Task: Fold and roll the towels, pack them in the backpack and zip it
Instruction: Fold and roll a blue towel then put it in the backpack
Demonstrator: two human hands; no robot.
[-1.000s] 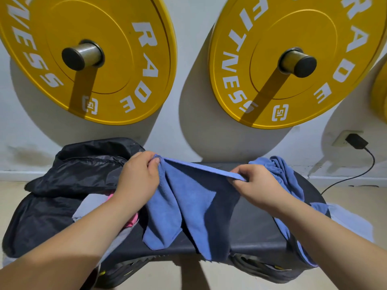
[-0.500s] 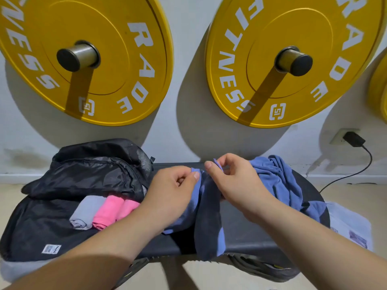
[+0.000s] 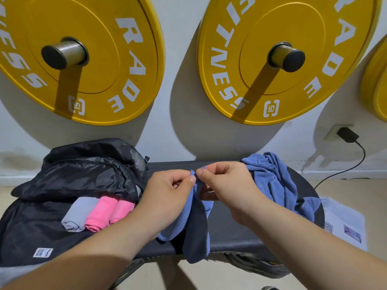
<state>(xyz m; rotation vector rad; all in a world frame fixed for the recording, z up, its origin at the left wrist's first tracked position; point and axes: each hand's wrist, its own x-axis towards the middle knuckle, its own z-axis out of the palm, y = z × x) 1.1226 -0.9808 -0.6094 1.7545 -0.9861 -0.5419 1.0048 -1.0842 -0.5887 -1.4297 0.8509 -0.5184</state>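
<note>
A blue towel hangs folded in half over the black bench. My left hand and my right hand each pinch one of its top corners, and the two corners meet between my fingertips. The black backpack lies open on the left of the bench. Inside it lie a grey rolled towel and two pink rolled towels. Another blue towel lies crumpled on the right end of the bench.
Two yellow weight plates hang on pegs on the white wall behind the bench. A black charger is plugged in at the right, its cable running down to the floor. A pale sheet lies on the floor beyond the bench's right end.
My hands came together from wide apart, bringing the two top corners of the blue towel to meet. The towel went from spread out to folded in half lengthwise.
</note>
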